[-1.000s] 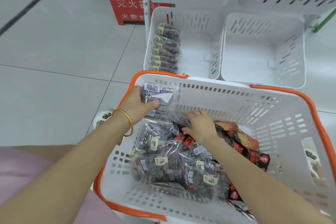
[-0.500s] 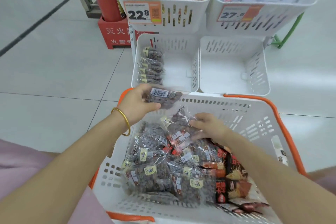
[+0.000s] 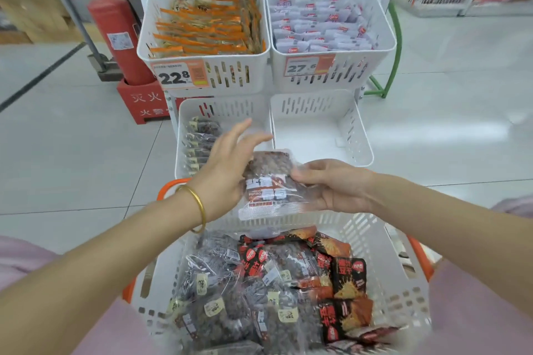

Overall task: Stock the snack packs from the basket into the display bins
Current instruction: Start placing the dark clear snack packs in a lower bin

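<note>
One head-worn camera looks forward and down, close above the basket (image 3: 401, 291), edges apparently blurred.

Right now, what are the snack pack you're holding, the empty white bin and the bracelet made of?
The snack pack looks like clear, glossy plastic film: brown snacks show through. The empty bin seems white moulded plastic, matte, with slotted walls. The bracelet is shiny yellow metal, maybe gold.

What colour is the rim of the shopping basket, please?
Orange; the white slotted basket's rim shows best in the head view.
</note>
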`<state>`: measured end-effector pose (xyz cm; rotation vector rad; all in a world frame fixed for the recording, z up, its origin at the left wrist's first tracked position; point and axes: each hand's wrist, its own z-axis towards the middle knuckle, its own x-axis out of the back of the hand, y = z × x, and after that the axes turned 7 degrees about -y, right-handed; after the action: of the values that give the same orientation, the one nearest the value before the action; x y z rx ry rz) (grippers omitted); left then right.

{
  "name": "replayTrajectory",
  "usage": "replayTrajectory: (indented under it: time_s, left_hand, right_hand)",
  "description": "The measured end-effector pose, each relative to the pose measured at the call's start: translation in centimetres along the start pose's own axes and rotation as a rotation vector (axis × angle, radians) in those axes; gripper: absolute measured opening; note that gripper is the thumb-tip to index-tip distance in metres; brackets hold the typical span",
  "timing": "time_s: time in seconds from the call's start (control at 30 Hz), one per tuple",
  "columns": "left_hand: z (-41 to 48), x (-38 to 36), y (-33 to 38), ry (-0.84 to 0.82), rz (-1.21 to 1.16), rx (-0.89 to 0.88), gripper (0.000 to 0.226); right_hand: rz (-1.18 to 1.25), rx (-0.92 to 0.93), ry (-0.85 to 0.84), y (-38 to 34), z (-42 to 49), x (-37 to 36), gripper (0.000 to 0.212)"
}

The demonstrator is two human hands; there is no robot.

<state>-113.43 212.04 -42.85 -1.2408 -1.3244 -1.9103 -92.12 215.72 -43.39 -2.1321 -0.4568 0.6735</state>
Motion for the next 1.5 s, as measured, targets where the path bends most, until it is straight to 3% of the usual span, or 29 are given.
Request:
replayTrajectory:
  time_s: [0.07,0.1,0.2,0.27,0.37,0.47,0.53,0.63,0.7,0.8,0.93,1.0,1.13,1.27,1.5]
  left_hand:
    - [0.8,-0.3,-0.5,0.077,-0.018,0.157,0.089]
    - [1.1,-0.4,-0.7,0.09,-0.137,0.264,0.08]
    - [1.7,-0.1,-0.7,-0.008,-0.803,0.551,0.034]
    - [2.1,-0.4,-0.5,-0.09,-0.96,0.627,0.027]
    - [2.1,-1.5,-0.9,-0.12,-0.936,0.637,0.053]
    - [2.1,-1.6,-1.7,-0.124,-0.962,0.677,0.092]
    - [2.2,-1.2,-2.1,-0.081,-1.056,0.663,0.074]
    - [2.3,-0.5,-3.0,0.023,-1.116,0.673,0.05]
    - [2.2,0.1,-3.9,0.105,-1.077,0.679,0.058]
    - [2.0,0.3,-5.2,0.163,-0.866,0.688,0.097]
    - [1.9,-0.2,-4.3,0.074,-0.784,0.638,0.067]
    - [2.0,-0.7,-3.4,0.011,-0.74,0.615,0.065]
    - [2.2,-1.1,-1.7,-0.118,-0.858,0.572,0.066]
    - [2.2,-1.4,-0.6,-0.172,-0.974,0.598,0.038]
    - [2.2,-1.2,0.2,-0.34,-1.126,0.654,0.098]
  right_hand:
    - [-0.036,0.01,0.056,-0.4,-0.2,0.2,0.039]
    - [-0.017,0.022,0.092,-0.7,-0.3,0.2,0.037]
    - [0.028,0.064,0.173,-0.9,0.0,0.5,0.043]
    - [0.005,0.087,0.198,-0.5,0.6,0.5,0.051]
    - [0.024,0.094,0.21,-0.2,1.8,0.4,0.049]
    - [0.009,0.085,0.142,-0.9,1.8,0.5,0.028]
    - [-0.074,0.099,0.183,-1.4,1.6,0.8,0.023]
    - [-0.336,0.142,0.373,-2.5,1.4,1.5,0.024]
    - [-0.558,0.174,0.432,-3.5,1.1,1.9,0.017]
    - [-0.721,0.163,0.363,-4.4,0.4,1.9,0.007]
    - [-0.735,0.211,0.307,-4.6,0.2,1.3,0.008]
    - [-0.73,0.245,0.271,-4.5,0.5,0.9,0.01]
    - [-0.726,0.338,0.269,-4.5,0.8,0.3,0.009]
    - [-0.75,0.439,0.342,-4.1,1.3,0.1,0.014]
    - [-0.739,0.413,0.366,-3.5,2.3,-0.4,0.017]
